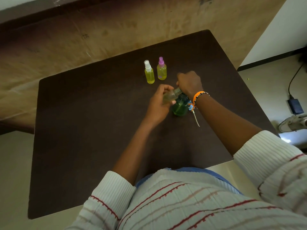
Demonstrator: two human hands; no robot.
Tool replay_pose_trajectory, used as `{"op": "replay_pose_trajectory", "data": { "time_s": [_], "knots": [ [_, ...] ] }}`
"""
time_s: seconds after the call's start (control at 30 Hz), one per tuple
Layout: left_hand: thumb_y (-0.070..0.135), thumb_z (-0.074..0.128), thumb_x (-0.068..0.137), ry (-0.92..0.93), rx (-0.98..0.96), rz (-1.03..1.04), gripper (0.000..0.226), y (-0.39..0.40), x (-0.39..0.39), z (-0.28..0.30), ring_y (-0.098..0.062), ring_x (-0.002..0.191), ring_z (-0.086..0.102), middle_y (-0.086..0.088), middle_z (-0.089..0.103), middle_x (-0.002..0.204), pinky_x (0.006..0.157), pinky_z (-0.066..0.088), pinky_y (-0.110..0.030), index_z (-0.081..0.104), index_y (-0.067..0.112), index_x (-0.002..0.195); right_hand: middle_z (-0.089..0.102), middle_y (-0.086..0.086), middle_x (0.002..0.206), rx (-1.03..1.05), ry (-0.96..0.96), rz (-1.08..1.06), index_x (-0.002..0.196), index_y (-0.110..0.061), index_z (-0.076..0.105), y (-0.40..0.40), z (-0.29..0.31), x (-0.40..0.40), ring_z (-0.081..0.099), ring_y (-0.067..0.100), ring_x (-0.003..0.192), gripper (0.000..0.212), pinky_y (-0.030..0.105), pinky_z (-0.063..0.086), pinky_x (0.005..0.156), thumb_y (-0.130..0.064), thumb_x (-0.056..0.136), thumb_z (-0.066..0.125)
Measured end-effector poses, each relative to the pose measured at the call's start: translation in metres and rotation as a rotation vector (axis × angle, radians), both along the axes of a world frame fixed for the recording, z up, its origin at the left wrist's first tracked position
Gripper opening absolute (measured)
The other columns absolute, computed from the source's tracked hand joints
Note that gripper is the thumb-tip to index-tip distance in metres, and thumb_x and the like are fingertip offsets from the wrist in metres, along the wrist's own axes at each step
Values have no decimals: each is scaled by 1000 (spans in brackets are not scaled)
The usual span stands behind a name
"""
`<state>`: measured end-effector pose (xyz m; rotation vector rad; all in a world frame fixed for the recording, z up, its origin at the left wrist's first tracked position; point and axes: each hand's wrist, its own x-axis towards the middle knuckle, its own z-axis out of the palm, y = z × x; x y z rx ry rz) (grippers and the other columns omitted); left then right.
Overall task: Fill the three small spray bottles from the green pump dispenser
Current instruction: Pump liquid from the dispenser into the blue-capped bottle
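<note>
Nearest the camera was the person's ribbed, cream knit sweater (191,203) with thin red and tan stripes, both cuffs pushed up the forearms. The arms reached forward over a dark brown, matte table top (83,130) with rounded corners. A thin, pale dip tube (196,118) lay slanting on the table just beside the right forearm; its upper end was hidden under the wrist. The right wrist carried an orange band and a beaded bracelet (198,97). The green pump dispenser (180,107), a rounded translucent plastic bottle holding green liquid, stood on the table near its middle, between the two hands. The left hand (159,103) held a small clear bottle (171,96), uncapped and tilted, fingers and thumb curled round its body, with its open neck pointing toward the top of the dispenser. The liquid inside looked pale yellow; the level could not be read. The right hand (189,82) sat over the dispenser top, fingers curled downward; the pump head was hidden beneath it, so what it gripped could not be told. Farther off, two small cylindrical bottles stood upright and close together, apart from the hands: one with a white spray cap (149,73), one with a purple spray cap (161,69), both filled with yellow liquid.
</note>
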<state>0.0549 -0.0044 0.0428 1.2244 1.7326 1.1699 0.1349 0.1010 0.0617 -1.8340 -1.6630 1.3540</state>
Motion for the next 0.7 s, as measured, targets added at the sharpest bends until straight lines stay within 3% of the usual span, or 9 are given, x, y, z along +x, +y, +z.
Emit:
{"op": "replay_pose_trajectory", "data": {
  "time_s": [0.1, 0.2, 0.37, 0.57, 0.7],
  "knots": [
    [-8, 64, 76, -8, -10, 13, 37, 0, 1, -2, 3, 83, 51, 8, 53, 94, 72, 39, -4, 52, 6, 107, 68, 14, 110, 31, -15, 0, 104, -8, 70, 0, -3, -1, 62, 35, 100, 48, 34, 45, 81, -38, 77, 46],
    [-7, 64, 75, -18, -4, 11, 37, -1, 0, -1, 3, 83, 52, 7, 54, 94, 72, 39, -5, 51, 9, 106, 68, 13, 109, -11, 9, 28, 105, -6, 70, 0, 0, -2, 63, 33, 99, 55, 37, 50, 86, -40, 71, 43],
    [-6, 64, 76, -29, 10, 6, 36, -1, -2, 4, -2, 84, 53, 4, 55, 95, 74, 42, -13, 51, 11, 105, 69, 6, 83, -132, 71, 75, 92, -5, 72, 8, -1, -2, 63, 27, 88, 34, 36, 52, 84, -30, 85, 49],
    [-9, 63, 75, -42, 1, 13, 38, -1, 0, -1, 0, 82, 52, 12, 53, 91, 74, 41, -11, 50, 13, 103, 69, 10, 108, -24, 6, 4, 104, -9, 70, -1, -3, -1, 64, 31, 97, 61, 35, 50, 84, -43, 62, 41],
    [-9, 64, 74, -42, -9, 11, 39, 0, 0, -3, 0, 82, 52, 11, 53, 91, 73, 40, -10, 49, 14, 101, 68, 11, 110, 15, -38, 5, 105, -9, 69, 1, -5, -1, 63, 33, 100, 52, 34, 46, 81, -40, 72, 44]
  ]
}}
